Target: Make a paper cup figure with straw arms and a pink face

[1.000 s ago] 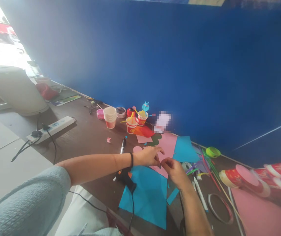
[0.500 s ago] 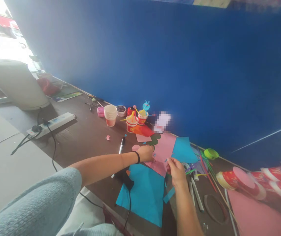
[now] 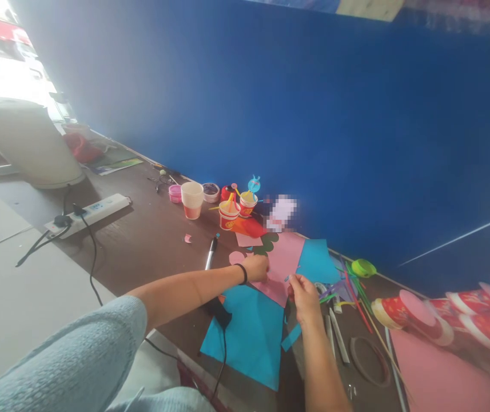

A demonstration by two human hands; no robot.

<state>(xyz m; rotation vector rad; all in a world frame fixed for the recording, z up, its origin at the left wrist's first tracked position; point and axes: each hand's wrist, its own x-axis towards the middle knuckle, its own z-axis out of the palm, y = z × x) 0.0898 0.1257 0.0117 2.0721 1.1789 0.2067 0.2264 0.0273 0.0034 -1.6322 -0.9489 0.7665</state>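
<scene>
My left hand [image 3: 257,267], with a black band at the wrist, rests curled on a pink paper sheet [image 3: 285,260]; I cannot make out anything in it. Close beside it, my right hand [image 3: 302,293] pinches a tiny blue paper scrap [image 3: 288,278] just above the pink sheet. A large blue paper sheet [image 3: 251,335] lies below both hands, with a black glue gun [image 3: 220,312] on its left edge. A black marker [image 3: 211,253] lies left of my left hand.
Paper cups with craft sticks [image 3: 230,214] and a stacked cup [image 3: 192,200] stand near the blue wall. A power strip [image 3: 92,208] and cables lie at left. Red cups [image 3: 407,312], pens [image 3: 338,329], a tape ring [image 3: 367,360] and green tape [image 3: 362,267] crowd the right.
The hands were together over the pink sheet; my right hand has drawn away slightly with a small blue scrap pinched, while my left hand has curled down onto the pink paper.
</scene>
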